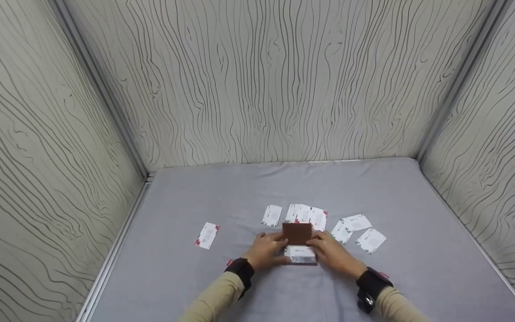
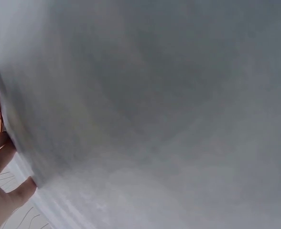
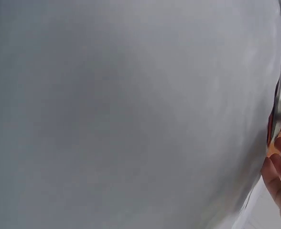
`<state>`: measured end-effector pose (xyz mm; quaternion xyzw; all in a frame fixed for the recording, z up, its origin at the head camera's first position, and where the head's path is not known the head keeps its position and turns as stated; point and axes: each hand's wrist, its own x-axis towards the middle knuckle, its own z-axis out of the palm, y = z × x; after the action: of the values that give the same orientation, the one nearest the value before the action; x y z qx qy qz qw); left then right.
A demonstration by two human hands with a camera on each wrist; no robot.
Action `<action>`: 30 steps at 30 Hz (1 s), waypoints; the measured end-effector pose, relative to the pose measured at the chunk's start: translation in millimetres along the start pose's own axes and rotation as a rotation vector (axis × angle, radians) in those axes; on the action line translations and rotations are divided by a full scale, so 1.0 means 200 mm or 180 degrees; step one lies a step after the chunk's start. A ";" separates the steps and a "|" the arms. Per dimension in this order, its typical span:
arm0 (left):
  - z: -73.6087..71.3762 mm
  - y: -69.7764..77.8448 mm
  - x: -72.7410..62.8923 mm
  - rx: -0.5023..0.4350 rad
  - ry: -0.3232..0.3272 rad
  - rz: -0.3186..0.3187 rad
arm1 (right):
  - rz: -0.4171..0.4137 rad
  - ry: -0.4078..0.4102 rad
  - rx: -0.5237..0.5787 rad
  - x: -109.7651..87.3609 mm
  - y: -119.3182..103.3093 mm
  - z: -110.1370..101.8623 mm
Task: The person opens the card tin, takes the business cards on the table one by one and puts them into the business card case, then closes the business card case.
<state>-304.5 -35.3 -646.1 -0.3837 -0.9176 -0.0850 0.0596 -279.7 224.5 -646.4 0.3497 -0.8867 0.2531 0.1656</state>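
Observation:
A brown card holder point(image 1: 297, 233) lies unfolded on the grey cloth, its upper flap toward the far side. White cards point(image 1: 298, 251) show in its clear lower pocket. My left hand point(image 1: 264, 252) holds its left side, thumb at the lower corner and fingers by the flap. On the opposite side, my right hand point(image 1: 334, 255) grips the edge near the fold with its fingertips. Only a sliver of the holder shows in the left wrist view, beside the left fingers point(image 2: 1, 157). The right wrist view has the right fingers point(image 3: 276, 179) at the holder's edge.
Overlapping white cards with red flowers point(image 1: 318, 218) lie just beyond the holder. A single card point(image 1: 272, 215) is left of them, another point(image 1: 207, 235) farther left. Several green-leaf cards point(image 1: 371, 240) lie to the right. Wood-patterned panels point(image 1: 257, 80) enclose the cloth-covered table point(image 1: 172, 286).

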 end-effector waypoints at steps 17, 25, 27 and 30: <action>-0.02 0.01 0.01 -0.0044 -0.0080 -0.0032 | 0.0162 -0.0121 -0.0071 -0.06 0.08 -0.12; 0.00 0.00 0.00 -0.0035 0.0030 0.0019 | 0.0209 -0.0160 -0.0091 -0.09 0.13 -0.19; 0.01 -0.01 0.00 0.0004 0.0062 0.0043 | 0.0215 -0.0158 -0.0112 -0.10 0.15 -0.21; 0.01 -0.01 0.00 0.0008 0.0070 0.0052 | 0.0331 -0.0212 -0.0113 -0.12 0.17 -0.24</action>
<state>-307.1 -36.1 -649.1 -0.3902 -0.9138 -0.0876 0.0709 -281.5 286.0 -629.3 0.3084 -0.9130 0.2339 0.1288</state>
